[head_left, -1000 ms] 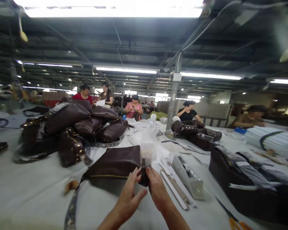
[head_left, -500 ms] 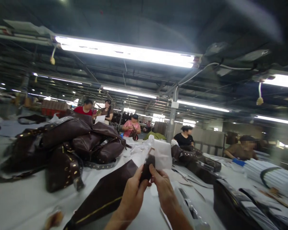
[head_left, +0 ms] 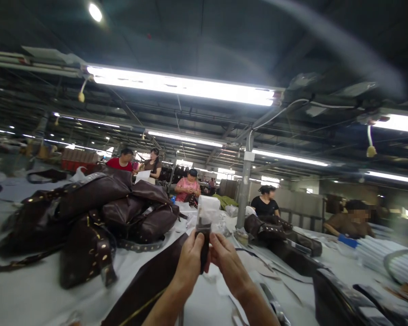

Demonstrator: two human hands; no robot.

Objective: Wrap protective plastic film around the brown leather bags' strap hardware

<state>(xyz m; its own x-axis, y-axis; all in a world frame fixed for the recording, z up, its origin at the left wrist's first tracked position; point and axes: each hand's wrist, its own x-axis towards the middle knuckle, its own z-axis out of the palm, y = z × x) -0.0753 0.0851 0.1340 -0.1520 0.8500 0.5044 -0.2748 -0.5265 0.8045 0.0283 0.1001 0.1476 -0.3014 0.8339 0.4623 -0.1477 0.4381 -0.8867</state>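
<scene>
In front of me, a small dark brown leather piece (head_left: 203, 240), perhaps a strap end, is held upright. My left hand (head_left: 187, 256) is closed round its left side, the thumb lying on its face. At its right edge my right hand (head_left: 228, 260) is closed, thumb and fingertips pinching. A translucent white sheet (head_left: 209, 207) stands up from the top of the piece; how the two are joined cannot be made out. Below my left forearm lies a large dark brown leather bag (head_left: 149, 285) with a gold zip line, partly hidden by the arm.
Dark brown studded bags (head_left: 88, 217) are heaped on the white table (head_left: 37, 290) at left. More bags (head_left: 272, 228) lie at right, near a stack of white rolls (head_left: 384, 256). A grey post (head_left: 245, 194) rises behind the table. Several co-workers stand or sit farther back.
The leather piece has turned more upright and shifted slightly left. The white sheet now stands above it, rather than to its right. My view has tilted up a little.
</scene>
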